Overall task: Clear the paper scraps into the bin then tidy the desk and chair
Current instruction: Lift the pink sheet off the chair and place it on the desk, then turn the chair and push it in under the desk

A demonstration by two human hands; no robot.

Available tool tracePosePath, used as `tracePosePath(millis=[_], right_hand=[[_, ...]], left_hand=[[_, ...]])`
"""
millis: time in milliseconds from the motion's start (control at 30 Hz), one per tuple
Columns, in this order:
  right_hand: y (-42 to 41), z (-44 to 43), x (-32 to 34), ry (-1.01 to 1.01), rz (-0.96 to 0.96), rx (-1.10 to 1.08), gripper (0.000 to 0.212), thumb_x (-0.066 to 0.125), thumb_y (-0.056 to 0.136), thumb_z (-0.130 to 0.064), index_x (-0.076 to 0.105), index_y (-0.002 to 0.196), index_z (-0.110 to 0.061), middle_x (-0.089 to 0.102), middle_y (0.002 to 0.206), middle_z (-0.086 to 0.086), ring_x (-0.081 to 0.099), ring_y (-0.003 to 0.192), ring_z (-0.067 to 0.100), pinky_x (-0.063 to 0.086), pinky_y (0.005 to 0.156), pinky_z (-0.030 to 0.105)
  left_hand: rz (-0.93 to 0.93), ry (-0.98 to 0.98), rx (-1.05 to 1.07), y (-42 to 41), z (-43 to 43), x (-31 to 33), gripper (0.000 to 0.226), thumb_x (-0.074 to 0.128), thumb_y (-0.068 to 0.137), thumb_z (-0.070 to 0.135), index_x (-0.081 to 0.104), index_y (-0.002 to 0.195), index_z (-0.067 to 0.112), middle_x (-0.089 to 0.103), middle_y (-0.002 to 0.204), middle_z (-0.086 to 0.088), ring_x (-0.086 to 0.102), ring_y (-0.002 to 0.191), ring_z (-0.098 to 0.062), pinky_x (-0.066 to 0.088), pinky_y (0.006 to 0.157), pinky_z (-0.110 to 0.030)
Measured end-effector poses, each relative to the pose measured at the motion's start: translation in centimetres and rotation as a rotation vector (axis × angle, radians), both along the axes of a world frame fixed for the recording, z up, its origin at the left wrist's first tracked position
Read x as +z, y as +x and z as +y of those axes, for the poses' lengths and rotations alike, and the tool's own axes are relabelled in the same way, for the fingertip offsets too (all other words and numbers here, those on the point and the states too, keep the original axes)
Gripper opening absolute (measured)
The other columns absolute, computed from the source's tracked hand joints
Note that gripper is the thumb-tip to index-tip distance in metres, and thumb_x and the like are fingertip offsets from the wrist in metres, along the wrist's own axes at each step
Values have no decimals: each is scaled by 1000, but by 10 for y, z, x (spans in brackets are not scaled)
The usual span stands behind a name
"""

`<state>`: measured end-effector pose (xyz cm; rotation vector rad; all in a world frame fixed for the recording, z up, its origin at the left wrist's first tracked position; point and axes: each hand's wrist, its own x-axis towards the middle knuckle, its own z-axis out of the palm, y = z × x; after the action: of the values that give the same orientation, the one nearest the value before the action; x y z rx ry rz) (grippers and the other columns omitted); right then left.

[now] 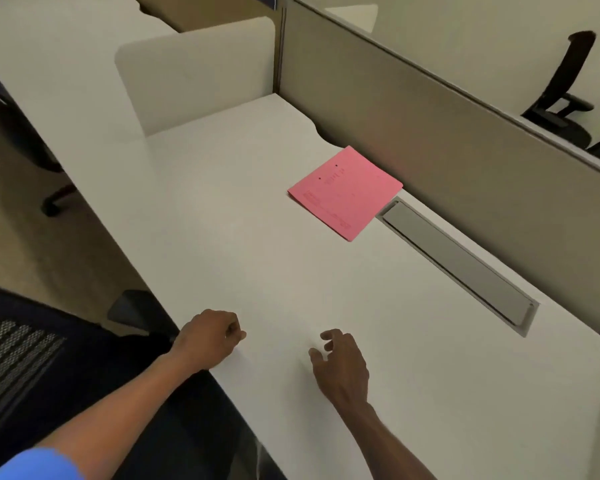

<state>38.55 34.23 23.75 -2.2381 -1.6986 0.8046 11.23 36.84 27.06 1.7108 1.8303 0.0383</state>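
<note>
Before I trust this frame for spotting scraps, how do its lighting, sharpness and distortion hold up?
Head view: soft, even, warm light with no hard shadows; the white desk looks washed out, hiding detail near the hands; wide-angle bending skews the partition and desk edges; print on the pink folder is too blurred to read; the chair at the lower left is dim.

a folder (345, 192) lies on the desk (257, 258) against the rear partition (430, 133) (just left of the cable tray (458, 263)), chair (21, 358) at left.

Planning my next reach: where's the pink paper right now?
In the head view the pink paper lies flat on the desk, far right, against the partition and beside the cable tray, beyond both hands.
</note>
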Motion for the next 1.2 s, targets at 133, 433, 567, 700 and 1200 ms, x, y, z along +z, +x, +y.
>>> tracePosePath(millis=[133, 433, 567, 700, 1200], right_hand=[[-7, -71, 3, -32, -14, 71, 31, 66, 92, -48, 58, 121, -40, 61, 112, -17, 64, 101, 5, 49, 80, 30], [-25, -202, 13, -85, -32, 131, 25, 67, 87, -54, 60, 110, -45, 65, 100, -20, 62, 85, -4, 42, 68, 23], [-34, -242, 11, -113, -39, 203, 27, 71, 89, -52, 62, 113, -43, 61, 99, -21, 58, 84, 1, 44, 71, 23], [-43, -271, 7, -138, -49, 290, 29, 71, 87, -53, 61, 114, -43, 63, 95, -18, 57, 81, 0, 35, 64, 15], [-50, -380, -1, -239, -9, 461, 33, 69, 94, -43, 62, 124, -32, 64, 117, -10, 65, 102, 10, 59, 87, 36]], left_hand=[[-37, -29, 30, -23, -85, -11, 22, 66, 99, 49, 72, 92, 29, 71, 84, 12, 68, 76, -6, 63, 75, -35], [-109, -174, 19, -54, -241, -33, 13, 69, 97, 47, 66, 87, 39, 72, 83, 12, 69, 77, -3, 55, 67, -22], [-82, -215, 21, -58, -283, -38, 17, 68, 96, 50, 69, 93, 33, 72, 92, 11, 70, 86, -9, 62, 79, -37], [-102, -232, 36, -61, -315, -40, 21, 68, 96, 51, 71, 96, 30, 73, 94, 9, 71, 88, -12, 63, 84, -42], [-16, -213, 157, -47, -458, -51, 25, 68, 92, 54, 70, 90, 29, 74, 100, 5, 73, 95, -21, 60, 83, -38]])
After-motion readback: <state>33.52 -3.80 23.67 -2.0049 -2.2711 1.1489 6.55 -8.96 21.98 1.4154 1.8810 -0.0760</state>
